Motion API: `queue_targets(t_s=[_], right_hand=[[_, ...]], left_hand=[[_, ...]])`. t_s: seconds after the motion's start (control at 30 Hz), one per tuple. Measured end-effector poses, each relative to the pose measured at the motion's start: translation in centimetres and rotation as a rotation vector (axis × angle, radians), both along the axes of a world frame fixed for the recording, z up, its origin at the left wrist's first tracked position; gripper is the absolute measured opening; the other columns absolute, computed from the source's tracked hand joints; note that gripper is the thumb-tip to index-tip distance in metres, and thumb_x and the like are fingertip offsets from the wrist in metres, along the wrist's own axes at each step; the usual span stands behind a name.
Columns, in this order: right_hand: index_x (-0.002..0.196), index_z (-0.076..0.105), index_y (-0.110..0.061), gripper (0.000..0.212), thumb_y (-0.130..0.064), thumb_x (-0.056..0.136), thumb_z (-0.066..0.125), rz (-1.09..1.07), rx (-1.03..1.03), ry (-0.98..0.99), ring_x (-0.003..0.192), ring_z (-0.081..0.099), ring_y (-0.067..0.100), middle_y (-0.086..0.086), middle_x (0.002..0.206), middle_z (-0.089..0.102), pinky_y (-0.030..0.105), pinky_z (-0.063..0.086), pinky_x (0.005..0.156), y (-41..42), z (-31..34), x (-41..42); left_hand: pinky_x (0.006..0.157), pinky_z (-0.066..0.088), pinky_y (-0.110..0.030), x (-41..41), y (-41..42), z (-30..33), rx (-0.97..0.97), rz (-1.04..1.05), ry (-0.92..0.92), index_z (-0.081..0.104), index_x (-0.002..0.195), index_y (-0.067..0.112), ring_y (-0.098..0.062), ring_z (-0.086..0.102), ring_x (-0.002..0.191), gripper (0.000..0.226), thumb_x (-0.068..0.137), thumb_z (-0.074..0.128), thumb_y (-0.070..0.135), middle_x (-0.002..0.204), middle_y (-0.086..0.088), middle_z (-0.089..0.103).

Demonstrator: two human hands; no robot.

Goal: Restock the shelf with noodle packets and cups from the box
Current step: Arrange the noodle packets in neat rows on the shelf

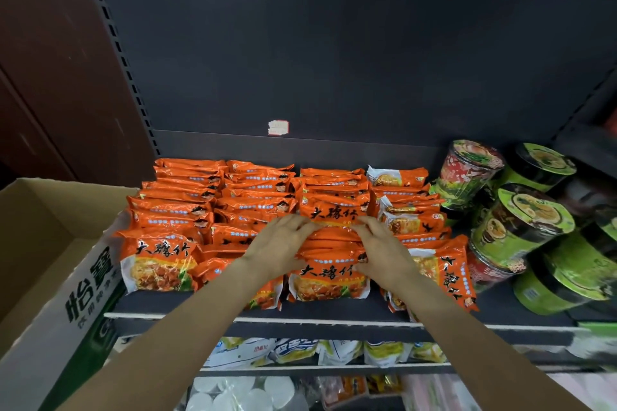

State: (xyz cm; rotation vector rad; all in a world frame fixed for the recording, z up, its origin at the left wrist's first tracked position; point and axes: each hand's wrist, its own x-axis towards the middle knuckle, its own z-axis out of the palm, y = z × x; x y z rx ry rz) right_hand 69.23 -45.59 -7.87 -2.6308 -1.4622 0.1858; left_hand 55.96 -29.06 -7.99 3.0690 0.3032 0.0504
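Head view. The dark shelf (334, 309) carries orange noodle packets (207, 207) in four rows running front to back, filling its left and centre. Both hands rest on the third row from the left, at the centre of the frame. The left hand (278, 245) lies at 9 o'clock of this stack, fingers bent over the packet tops. The right hand (384, 248) lies at 3 o'clock of it, fingers likewise curled onto the packets. Between the two hands, the gripped stack (334, 243) is pressed together from both sides. Whether either thumb closes under a packet cannot be told.

Noodle cups (521, 223), green and red, lie tilted and piled at 3 o'clock on the same shelf, just beside the rightmost packet row.

The cardboard box (50, 260), open at the top, sits at 9 o'clock, touching the shelf's left end.

A white price label (278, 127) is stuck on the back panel at 12 o'clock.
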Motion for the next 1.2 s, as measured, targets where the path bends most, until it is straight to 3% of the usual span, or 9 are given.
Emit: queue_targets(t_s=[0.13,0.23,0.43,0.57,0.7,0.87,0.97,1.07,1.2], right_hand=[[0.151,0.005,-0.023,0.086,-0.026,0.087,0.063,-0.041,0.002,-0.101,0.141,0.018,0.020,0.001,0.153,0.015,0.035,0.022,0.116,0.3,-0.6,-0.4],[0.150,0.006,-0.026,0.082,-0.028,0.089,0.060,-0.084,-0.011,-0.145,0.143,0.014,0.022,0.004,0.153,0.013,0.039,0.018,0.116,0.8,-0.6,-0.3],[0.150,-0.009,-0.023,0.111,-0.047,0.077,0.071,-0.076,-0.057,-0.100,0.143,-0.021,0.025,0.008,0.153,-0.029,0.041,-0.001,0.118,2.2,-0.8,0.2],[0.149,-0.012,-0.019,0.118,-0.049,0.073,0.074,-0.093,-0.048,-0.043,0.146,-0.012,0.021,0.005,0.157,-0.015,0.038,-0.001,0.119,2.9,-0.6,1.4],[0.150,-0.004,-0.019,0.116,-0.055,0.070,0.073,-0.072,-0.075,-0.007,0.145,0.005,0.022,0.003,0.155,0.010,0.039,0.004,0.120,3.4,-0.5,2.9],[0.151,0.000,-0.025,0.114,-0.059,0.069,0.072,-0.040,-0.022,0.136,0.144,-0.001,0.021,-0.002,0.155,-0.002,0.040,0.014,0.117,3.2,-0.3,3.8],[0.150,0.011,-0.027,0.092,-0.061,0.079,0.059,-0.039,0.145,0.235,0.144,0.004,0.018,-0.007,0.155,0.003,0.041,0.020,0.117,3.3,0.4,5.0],[0.148,0.024,-0.026,0.066,-0.043,0.091,0.053,-0.092,0.299,0.200,0.142,0.019,0.017,-0.001,0.153,0.022,0.035,0.025,0.114,4.0,1.2,7.1],[0.147,0.026,-0.030,0.072,-0.033,0.087,0.065,-0.039,0.163,0.246,0.143,0.021,0.021,0.003,0.156,0.017,0.033,0.024,0.115,5.8,1.4,9.5]], left_hand=[[0.114,0.016,-0.034,0.7,0.8,0.1,0.147,-0.021,-0.056,0.026,0.145,0.026,-0.019,0.030,0.136,0.078,0.082,0.062,0.051,0.146,0.001,0.034],[0.115,0.020,-0.037,1.2,1.3,0.3,0.036,0.061,-0.010,0.025,0.145,0.026,-0.020,0.032,0.135,0.085,0.078,0.058,0.065,0.147,0.001,0.033],[0.119,-0.002,-0.037,1.2,1.8,-0.1,0.026,0.039,0.051,-0.003,0.151,0.025,-0.019,-0.007,0.146,0.106,0.076,0.062,0.062,0.158,-0.001,-0.013],[0.118,-0.007,-0.037,3.0,2.1,0.1,0.030,0.048,0.101,-0.011,0.150,0.021,-0.018,-0.017,0.145,0.116,0.073,0.062,0.067,0.156,-0.004,-0.022],[0.118,-0.001,-0.037,4.4,2.4,0.5,-0.036,0.079,0.153,-0.007,0.150,0.022,-0.020,-0.006,0.146,0.117,0.070,0.064,0.068,0.158,-0.002,-0.015],[0.114,0.021,-0.037,5.2,3.4,1.0,-0.269,0.157,-0.129,0.020,0.149,0.024,-0.019,0.023,0.139,0.091,0.078,0.057,0.066,0.153,0.001,0.025],[0.115,0.022,-0.035,6.0,4.4,0.7,-0.383,0.210,-0.247,0.026,0.147,0.023,-0.020,0.020,0.141,0.073,0.087,0.057,0.050,0.154,0.000,0.022],[0.116,0.021,-0.033,7.0,5.4,0.4,-0.519,0.253,-0.204,0.025,0.148,0.026,-0.022,0.016,0.144,0.076,0.085,0.067,0.034,0.158,-0.004,0.011],[0.112,0.023,-0.028,8.3,6.5,0.6,-0.579,0.302,-0.108,0.035,0.144,0.025,-0.025,0.028,0.138,0.072,0.082,0.072,0.026,0.150,-0.009,0.027]])
